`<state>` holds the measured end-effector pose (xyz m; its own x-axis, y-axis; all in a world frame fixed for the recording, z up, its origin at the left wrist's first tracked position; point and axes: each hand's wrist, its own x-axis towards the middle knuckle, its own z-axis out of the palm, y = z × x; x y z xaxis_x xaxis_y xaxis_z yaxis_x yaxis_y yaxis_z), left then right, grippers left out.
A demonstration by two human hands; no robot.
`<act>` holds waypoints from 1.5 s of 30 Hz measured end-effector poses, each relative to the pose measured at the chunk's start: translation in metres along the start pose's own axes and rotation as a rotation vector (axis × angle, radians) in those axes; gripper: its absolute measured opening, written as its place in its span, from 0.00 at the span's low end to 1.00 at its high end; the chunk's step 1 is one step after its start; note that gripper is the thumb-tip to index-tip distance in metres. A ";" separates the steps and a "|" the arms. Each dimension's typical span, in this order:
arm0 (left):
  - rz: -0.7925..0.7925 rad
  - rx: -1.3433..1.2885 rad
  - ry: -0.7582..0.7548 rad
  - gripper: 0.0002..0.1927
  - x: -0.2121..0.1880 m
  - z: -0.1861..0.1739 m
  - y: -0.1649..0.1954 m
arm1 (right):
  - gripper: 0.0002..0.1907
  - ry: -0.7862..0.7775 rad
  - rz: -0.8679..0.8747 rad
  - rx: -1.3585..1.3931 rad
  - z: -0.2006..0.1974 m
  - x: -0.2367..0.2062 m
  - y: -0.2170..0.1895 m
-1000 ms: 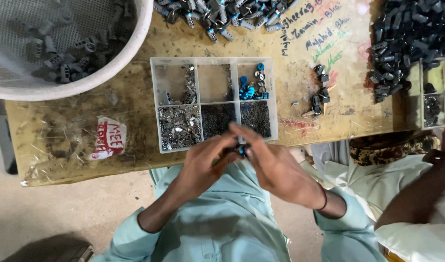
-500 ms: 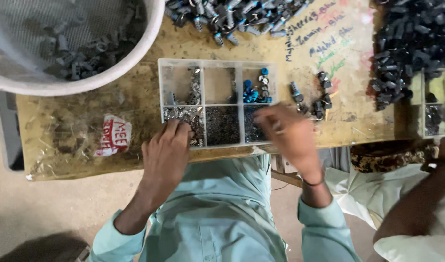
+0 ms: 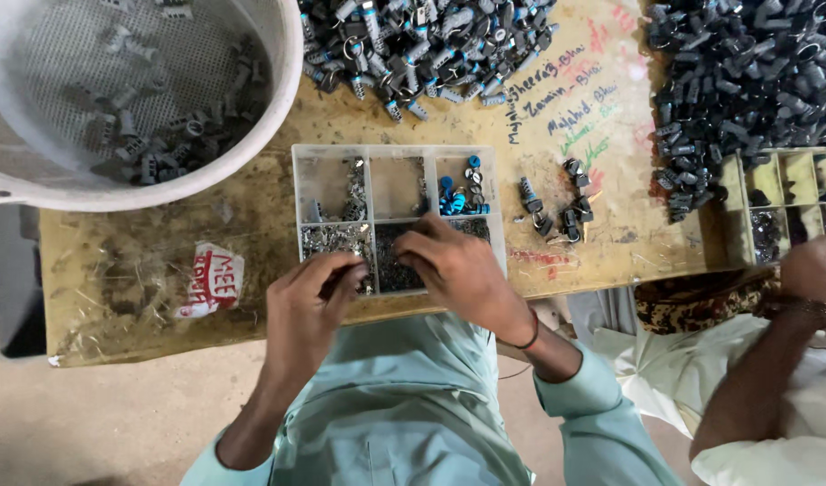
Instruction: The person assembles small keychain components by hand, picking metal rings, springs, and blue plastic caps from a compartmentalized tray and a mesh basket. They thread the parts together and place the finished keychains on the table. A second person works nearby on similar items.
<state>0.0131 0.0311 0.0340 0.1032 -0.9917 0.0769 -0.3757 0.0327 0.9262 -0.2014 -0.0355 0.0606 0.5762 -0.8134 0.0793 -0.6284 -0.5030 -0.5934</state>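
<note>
Over clear compartment tray [image 3: 309,193] on workbench [image 3: 143,270]: L hand [image 3: 309,301] at front-left cell w/ silvery parts [image 3: 327,238], fingers curled together, grip contents not visible. R hand [image 3: 458,270] over front-middle cell of dark small parts [image 3: 390,261], fingertips pinched down into it; can't tell if holding anything. White basket [image 3: 278,99] upper left. Co-worker's hand [image 3: 813,270] at far right.

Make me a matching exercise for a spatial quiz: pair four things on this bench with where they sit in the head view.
Things:
1. basket
2. parts tray
3. red-and-white label
4. co-worker's hand

Places:
A. right edge
B. top left
C. centre, under both hands
D. on the bench, left of the left hand

Pairs: 1-B, 2-C, 3-D, 4-A
</note>
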 end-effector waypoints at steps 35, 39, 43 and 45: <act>0.208 0.067 0.105 0.07 -0.002 -0.008 -0.004 | 0.06 0.018 0.075 0.579 -0.013 -0.025 0.023; 0.205 0.210 0.149 0.09 -0.005 -0.021 -0.004 | 0.07 0.053 0.088 0.563 -0.006 -0.025 0.027; -0.011 -0.117 0.045 0.09 -0.005 -0.015 -0.003 | 0.04 -0.008 0.269 0.891 -0.003 -0.029 0.022; -0.076 -0.401 -0.072 0.08 -0.006 -0.005 0.000 | 0.04 -0.051 0.271 1.023 -0.001 -0.032 0.018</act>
<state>0.0165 0.0377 0.0356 0.0466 -0.9989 -0.0099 0.0202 -0.0090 0.9998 -0.2315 -0.0183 0.0479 0.5191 -0.8364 -0.1761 -0.0132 0.1982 -0.9801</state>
